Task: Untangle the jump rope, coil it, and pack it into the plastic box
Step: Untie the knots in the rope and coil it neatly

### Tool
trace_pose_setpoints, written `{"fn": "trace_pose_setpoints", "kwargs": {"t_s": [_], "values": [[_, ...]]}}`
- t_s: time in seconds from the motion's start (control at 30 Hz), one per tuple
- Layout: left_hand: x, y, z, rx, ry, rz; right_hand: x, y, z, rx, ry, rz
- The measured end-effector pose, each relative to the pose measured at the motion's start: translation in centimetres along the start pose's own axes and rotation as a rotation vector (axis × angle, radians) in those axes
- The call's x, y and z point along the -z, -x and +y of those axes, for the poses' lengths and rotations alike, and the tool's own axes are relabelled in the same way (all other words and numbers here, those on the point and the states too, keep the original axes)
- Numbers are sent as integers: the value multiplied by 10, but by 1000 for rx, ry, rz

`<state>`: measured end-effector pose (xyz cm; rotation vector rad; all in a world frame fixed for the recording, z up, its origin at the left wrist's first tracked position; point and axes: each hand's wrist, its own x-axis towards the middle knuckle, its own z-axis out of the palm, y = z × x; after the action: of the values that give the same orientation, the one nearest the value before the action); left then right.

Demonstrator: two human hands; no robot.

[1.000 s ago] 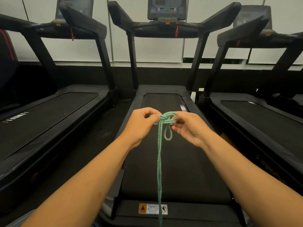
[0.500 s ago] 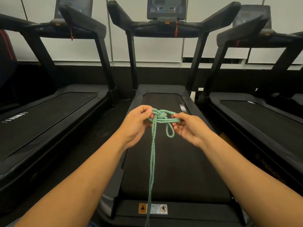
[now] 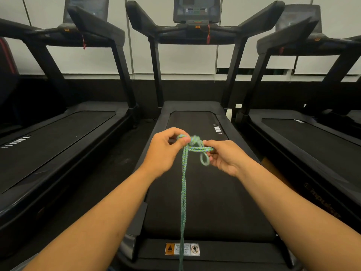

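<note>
A green-and-blue braided jump rope (image 3: 183,184) is held up between both hands over the middle treadmill. Its knot (image 3: 193,142) sits between the fingertips, slightly blurred. My left hand (image 3: 166,151) pinches the knot's left side with thumb and fingers. My right hand (image 3: 224,155) grips a doubled strand running right from the knot, and a small loop (image 3: 204,160) dangles beside its fingers. Two long strands hang straight down from the knot and leave the bottom of the view. No plastic box is visible.
Three black treadmills stand side by side: the middle treadmill's belt (image 3: 205,192) lies under my hands, a left treadmill (image 3: 58,130) and a right treadmill (image 3: 312,133) flank it. Consoles and handrails rise ahead before a white wall. Dark floor gaps run between the decks.
The hands have pulled slightly apart and the knot has loosened, with a doubled strand drawn out to the right. The hanging strands swung a little left, then back.
</note>
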<state>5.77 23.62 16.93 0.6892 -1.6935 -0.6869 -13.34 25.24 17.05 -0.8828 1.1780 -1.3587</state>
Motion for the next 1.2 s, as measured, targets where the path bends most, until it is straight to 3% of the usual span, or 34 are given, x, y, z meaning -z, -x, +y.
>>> {"fn": "trace_pose_setpoints", "kwargs": {"t_s": [0.1,0.17,0.33,0.47,0.6,0.77,0.87,1.0,1.1,1.2], "values": [[0,-4,7,52,265,108,7,-2,3,-36,-17,26],[-2,-4,9,81,363,111,9,-1,5,-78,60,-40],[-5,-2,8,161,458,136,15,7,11,-144,344,-277],[-8,-2,4,193,440,140,20,7,14,-137,449,-330],[-11,-1,1,209,319,140,16,4,13,82,465,-154],[-11,-3,-6,287,263,114,4,8,-5,516,180,-14],[-11,-1,-7,337,303,2,3,11,-10,531,47,-112],[-15,2,-6,372,322,-71,2,14,0,455,117,-275],[-13,-1,-5,493,504,-85,2,16,1,441,87,-337],[-13,-2,-2,709,748,-81,-2,16,5,501,125,-269]]}}
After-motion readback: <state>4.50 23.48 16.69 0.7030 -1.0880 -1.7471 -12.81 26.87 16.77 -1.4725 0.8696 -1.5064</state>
